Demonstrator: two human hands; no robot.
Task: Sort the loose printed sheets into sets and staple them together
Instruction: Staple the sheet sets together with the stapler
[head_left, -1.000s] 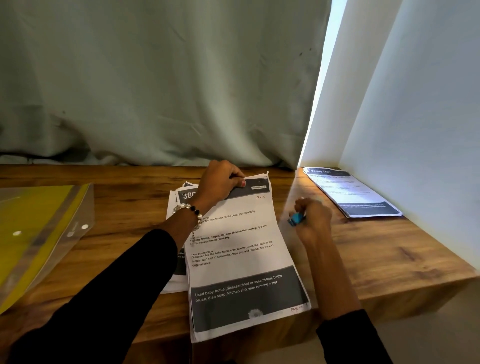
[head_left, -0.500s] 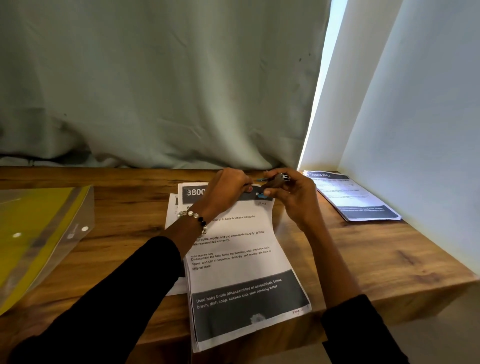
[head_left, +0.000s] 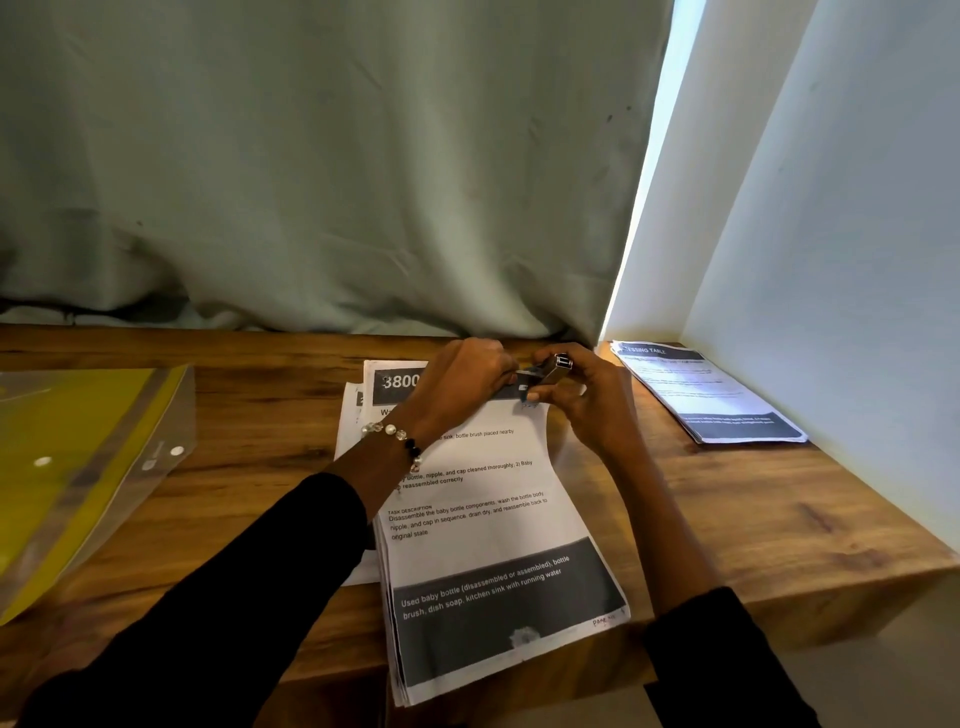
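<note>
So the stapler (head_left: 545, 373) is right at the top right corner of the stack of sheets (head_left: 483, 499), which sits near the middle of the table (head_left: 779, 519), its bottom end hanging over the front edge. The right hand (head_left: 587, 400) has its fingers curled around the stapler; the stapler's long axis points left, in over the corner. The left hand (head_left: 462, 379) is curled down on the top edge just beside it, pinning the paper. Looks to me like the squeeze comes next, and the right hand's already there. Second pile (head_left: 711, 395) lies by the right wall.
</note>
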